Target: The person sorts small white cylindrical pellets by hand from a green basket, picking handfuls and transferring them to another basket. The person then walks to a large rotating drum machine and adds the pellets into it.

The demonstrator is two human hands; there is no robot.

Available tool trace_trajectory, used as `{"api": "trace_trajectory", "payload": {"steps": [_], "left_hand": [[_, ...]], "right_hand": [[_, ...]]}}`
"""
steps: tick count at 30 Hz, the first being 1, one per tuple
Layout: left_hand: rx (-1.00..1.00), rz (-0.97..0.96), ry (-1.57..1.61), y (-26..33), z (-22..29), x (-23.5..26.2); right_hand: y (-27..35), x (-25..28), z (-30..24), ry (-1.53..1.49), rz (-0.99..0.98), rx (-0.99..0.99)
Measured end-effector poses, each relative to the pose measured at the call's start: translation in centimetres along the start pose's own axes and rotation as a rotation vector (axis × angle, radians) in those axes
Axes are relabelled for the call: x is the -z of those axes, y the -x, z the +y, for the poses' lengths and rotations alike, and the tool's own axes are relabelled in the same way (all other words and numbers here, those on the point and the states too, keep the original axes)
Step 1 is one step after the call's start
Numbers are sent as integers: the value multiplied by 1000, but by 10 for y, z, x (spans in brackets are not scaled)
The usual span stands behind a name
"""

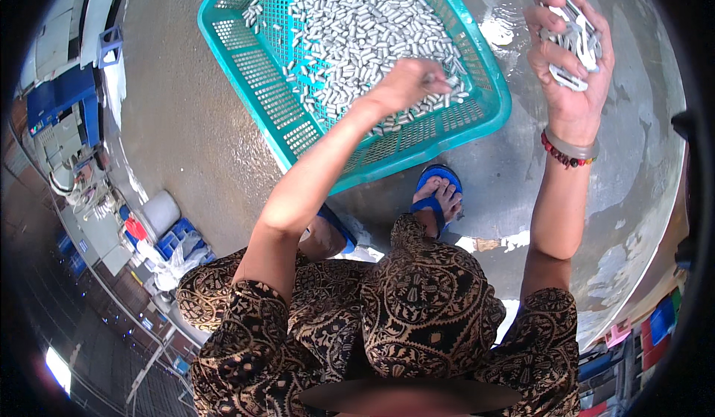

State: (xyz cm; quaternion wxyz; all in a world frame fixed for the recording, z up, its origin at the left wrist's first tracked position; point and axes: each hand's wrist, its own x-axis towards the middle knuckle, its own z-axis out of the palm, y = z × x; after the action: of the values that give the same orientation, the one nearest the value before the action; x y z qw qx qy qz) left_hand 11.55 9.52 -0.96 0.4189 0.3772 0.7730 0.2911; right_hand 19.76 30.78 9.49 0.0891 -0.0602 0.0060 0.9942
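A green plastic basket (298, 135) with slotted walls holds a heap of small silver-grey cylindrical pieces (372, 29). Over its near right part, my left hand (410, 83) reaches in with the fingers curled and pressed together. What sits between those fingertips is too small and blurred to make out. To the right of the basket, my right hand (570, 63) is raised, palm up. Its fingers curl round a bunch of thin, flat, silvery-white pieces (575, 40), whose kind I cannot tell.
The basket stands on a wet grey concrete floor (194, 130). My feet in blue sandals (438, 193) are just in front of it. At the left are a blue machine (63, 104), a small blue stool (110, 46) and blue crates (179, 237) with plastic bags.
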Motion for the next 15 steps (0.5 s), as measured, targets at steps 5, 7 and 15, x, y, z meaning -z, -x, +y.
{"api": "trace_trajectory", "payload": {"steps": [5,7,15], "left_hand": [[130,-269,1061,28,-11,36],[14,-348,1247,25,-8,37],[-209,241,-699,-32,3,-20]], "right_hand": [[39,8,-1,-113,-84,54],[57,11,1,-140,-40,85],[90,21,7,-247,75,53]]}}
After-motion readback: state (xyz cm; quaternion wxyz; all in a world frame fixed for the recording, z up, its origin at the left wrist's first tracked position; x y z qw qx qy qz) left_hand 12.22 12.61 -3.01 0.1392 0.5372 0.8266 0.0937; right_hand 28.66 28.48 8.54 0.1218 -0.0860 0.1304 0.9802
